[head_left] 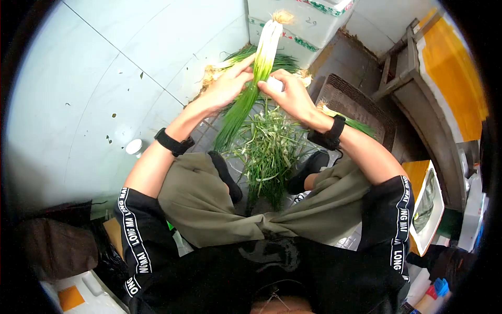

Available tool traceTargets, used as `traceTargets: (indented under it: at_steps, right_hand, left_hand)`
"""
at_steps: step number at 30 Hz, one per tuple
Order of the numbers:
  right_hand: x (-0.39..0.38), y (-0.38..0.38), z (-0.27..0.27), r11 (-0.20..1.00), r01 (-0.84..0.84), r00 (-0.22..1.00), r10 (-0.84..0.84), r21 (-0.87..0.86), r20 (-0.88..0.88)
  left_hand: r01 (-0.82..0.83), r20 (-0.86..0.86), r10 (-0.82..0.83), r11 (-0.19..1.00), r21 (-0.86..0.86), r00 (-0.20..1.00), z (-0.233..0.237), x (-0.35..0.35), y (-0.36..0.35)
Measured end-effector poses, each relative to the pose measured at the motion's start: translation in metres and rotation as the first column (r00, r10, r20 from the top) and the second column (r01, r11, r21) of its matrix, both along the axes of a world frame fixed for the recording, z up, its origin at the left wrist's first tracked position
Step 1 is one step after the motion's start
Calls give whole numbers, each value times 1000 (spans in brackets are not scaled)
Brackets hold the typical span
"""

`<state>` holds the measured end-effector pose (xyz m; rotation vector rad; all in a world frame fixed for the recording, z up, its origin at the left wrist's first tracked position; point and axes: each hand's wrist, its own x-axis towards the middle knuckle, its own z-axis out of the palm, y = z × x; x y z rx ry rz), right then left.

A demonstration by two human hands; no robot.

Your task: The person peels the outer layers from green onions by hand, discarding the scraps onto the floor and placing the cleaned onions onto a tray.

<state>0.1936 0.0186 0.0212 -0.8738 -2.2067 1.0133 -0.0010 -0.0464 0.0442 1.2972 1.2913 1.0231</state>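
A bunch of green onions (pixel 265 49) stands up between my two hands, its pale roots at the top and its green leaves hanging down to the left. My left hand (pixel 231 83) is closed against the left side of the bunch. From the right, my right hand (pixel 289 93) pinches the bunch with thumb and fingers at the green part. Below the hands, a heap of loose leaves (pixel 272 141) lies on the floor between my feet. More green onions (pixel 212 72) lie behind my hands, by the wall.
White foam boxes (pixel 308 31) are stacked at the back. A brown tray (pixel 361 107) with some green onions (pixel 348 119) lies to the right. Beyond it stands a metal table (pixel 413 83). An open foam box (pixel 429 209) is at my right elbow, and a tiled wall (pixel 104 68) at the left.
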Motion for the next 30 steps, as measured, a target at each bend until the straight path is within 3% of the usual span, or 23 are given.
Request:
traceTargets:
  at_steps: [4,6,8,9,11,13,16,18,20,21,24,26,28,29,30]
  right_hand:
    - [0,8,-3,998,-69,997,69,8,-36]
    - [0,6,-4,997,-74,995,75,6,-63]
    - [2,6,-1,976,-152,986,138,-155,-98]
    - [3,7,-1,976,-153,985,139,-155,-98]
    - [2,9,0,947,-73,997,64,-311,-39]
    - [2,1,16,947,-85,996,78,-309,-33]
    - [0,-3,24,945,-82,997,77,-316,-29]
    - [-1,3,19,952,-67,991,30,-297,-127]
    - [1,6,22,962,-62,994,35,-267,-104]
    - [2,8,23,966,-94,993,72,-242,-97]
    - [3,12,12,988,-125,987,115,-89,-111]
    - [1,10,16,994,-107,992,105,-21,-67]
    - [-1,8,13,995,-78,994,73,-58,-87]
    - [-3,7,12,994,-54,993,43,-93,-109]
    - [-4,5,14,994,-52,993,42,-92,-108]
  left_hand:
    - [84,-169,-47,972,220,984,-7,-10,-3]
    - [74,-156,-43,977,200,987,-4,-11,-3]
    - [69,-144,-44,982,178,989,-2,-12,-2]
    - [86,-125,-64,981,175,990,-1,-12,0]
    - [99,-107,-81,981,170,991,1,-9,-1]
    - [114,-254,-46,960,257,966,2,1,-4]
    - [88,-258,8,929,360,966,1,9,-5]
    - [75,-242,22,920,384,970,-4,0,-2]
    - [80,-228,-44,986,150,973,-13,-9,2]
    - [163,-31,-168,981,-108,985,6,-6,-6]
    - [195,100,-196,981,15,976,-10,0,-6]
    - [197,46,-196,980,-18,979,-8,-3,-7]
    - [119,-145,-100,985,128,984,-12,-3,-3]
    - [11,-237,39,978,208,971,-14,1,-5]
    - [12,-236,38,978,209,971,-14,2,-6]
